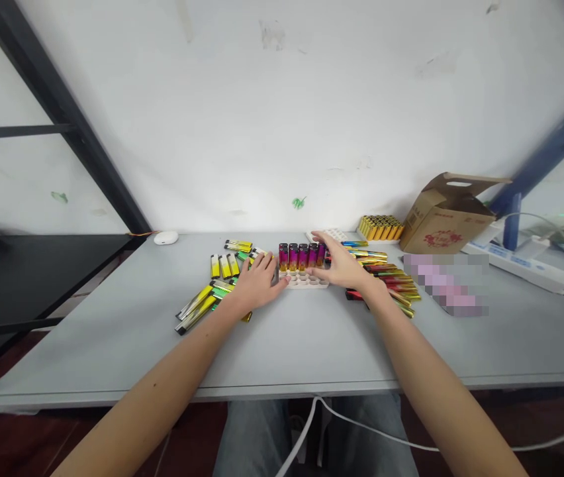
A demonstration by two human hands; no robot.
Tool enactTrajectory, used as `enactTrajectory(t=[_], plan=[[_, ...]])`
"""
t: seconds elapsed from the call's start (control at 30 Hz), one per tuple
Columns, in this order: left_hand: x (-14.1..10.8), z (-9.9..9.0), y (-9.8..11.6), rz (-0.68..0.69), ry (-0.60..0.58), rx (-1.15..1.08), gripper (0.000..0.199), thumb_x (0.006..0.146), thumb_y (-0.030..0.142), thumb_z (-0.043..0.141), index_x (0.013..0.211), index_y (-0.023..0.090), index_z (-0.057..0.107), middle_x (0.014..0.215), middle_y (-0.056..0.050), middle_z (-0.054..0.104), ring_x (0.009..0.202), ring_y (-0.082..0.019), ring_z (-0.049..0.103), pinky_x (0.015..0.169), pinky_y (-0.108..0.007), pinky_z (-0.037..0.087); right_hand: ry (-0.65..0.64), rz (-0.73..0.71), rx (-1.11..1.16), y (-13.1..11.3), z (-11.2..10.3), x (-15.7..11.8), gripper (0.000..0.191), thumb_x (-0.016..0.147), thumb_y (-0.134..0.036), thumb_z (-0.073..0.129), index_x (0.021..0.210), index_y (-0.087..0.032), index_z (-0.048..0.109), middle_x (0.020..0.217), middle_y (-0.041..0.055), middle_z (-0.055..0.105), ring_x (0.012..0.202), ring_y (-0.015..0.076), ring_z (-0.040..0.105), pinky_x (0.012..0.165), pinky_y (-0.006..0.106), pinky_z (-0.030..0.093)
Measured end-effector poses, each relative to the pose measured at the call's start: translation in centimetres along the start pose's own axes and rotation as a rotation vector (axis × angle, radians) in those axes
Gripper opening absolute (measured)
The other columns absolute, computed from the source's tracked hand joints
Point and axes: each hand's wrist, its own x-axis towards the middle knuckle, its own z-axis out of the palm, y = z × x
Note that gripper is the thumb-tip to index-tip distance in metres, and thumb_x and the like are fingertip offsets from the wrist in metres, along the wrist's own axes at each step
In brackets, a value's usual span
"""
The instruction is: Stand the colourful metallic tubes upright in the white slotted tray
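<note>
Between the grips, purple-and-orange cylinders stand along the rear of a white tray; holes show in front, so it looks part-filled. The left grip is open at its side; whether the right grip holds cylinders, I cannot tell.

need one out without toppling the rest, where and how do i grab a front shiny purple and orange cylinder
Probably pinch the shiny purple-and-orange cylinder near its top, from the front and above: it stands upright in the white tray, neighbours beside it, empty holes before it.
</note>
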Motion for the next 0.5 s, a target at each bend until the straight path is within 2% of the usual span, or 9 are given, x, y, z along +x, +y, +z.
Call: enactTrajectory(t=[0.07,0.13,0.23,0.37,0.5], plan=[[0.0,0.0,-0.1,-0.006,-0.007,-0.004,0.065,0.096,0.059,0.026,0.146,0.018,0.037,0.156,-0.012,0.034,0.145,-0.03,0.026,0.116,-0.054,0.019,-0.093,0.063,-0.01,0.3,-0.2,-0.2,0.105,0.069,-0.053,0.075,0.153,-0.021,0.021,0.148,0.0165,0.043,0.135,0.0349,0.042,0.108,0.048,0.036],[0.0,0.0,-0.1,-0.006,-0.011,-0.007,0.065,0.096,0.059,0.026,0.146,0.018,0.038,0.156,-0.012,0.034,0.145,-0.03,0.026,0.117,-0.054,0.019,-0.125,0.111,-0.064,0.6,-0.5,-0.4,0.12,0.063,-0.056,0.078,0.156,-0.02,0.011,0.151,0.0179,0.038,0.139,0.0373,0.036,0.112,0.051,0.03],[0.0,0.0,0.0,-0.002,-0.005,0.001,0.064,0.096,0.059,0.026,0.145,0.019,0.039,0.156,-0.011,0.035,0.145,-0.029,0.027,0.117,-0.053,0.019,-0.179,0.135,-0.15,1.0,-0.8,-0.6,0.13,0.057,-0.06,0.08,0.156,-0.017,0.009,0.149,0.0197,0.041,0.142,0.0382,0.031,0.117,0.054,0.017],[0.0,-0.2,0.0,-0.009,-0.007,0.009,0.063,0.096,0.058,0.027,0.144,0.018,0.039,0.156,-0.012,0.036,0.144,-0.029,0.028,0.117,-0.051,0.02,-0.267,0.14,-0.192,1.1,-0.7,-0.7,0.12,0.054,-0.055,0.084,0.15,-0.014,0.026,0.134,0.0191,0.057,0.137,0.0384,0.039,0.116,0.055,0.018],[0.0,-0.9,-0.6,0.012,-0.057,-0.014,0.063,0.097,0.055,0.026,0.144,0.016,0.04,0.156,-0.013,0.035,0.145,-0.029,0.028,0.116,-0.051,0.023,-0.228,0.079,-0.178,0.6,0.3,-0.6,0.102,0.06,-0.054,0.081,0.142,-0.016,0.034,0.13,0.0177,0.06,0.129,0.037,0.05,0.115,0.056,0.018]])
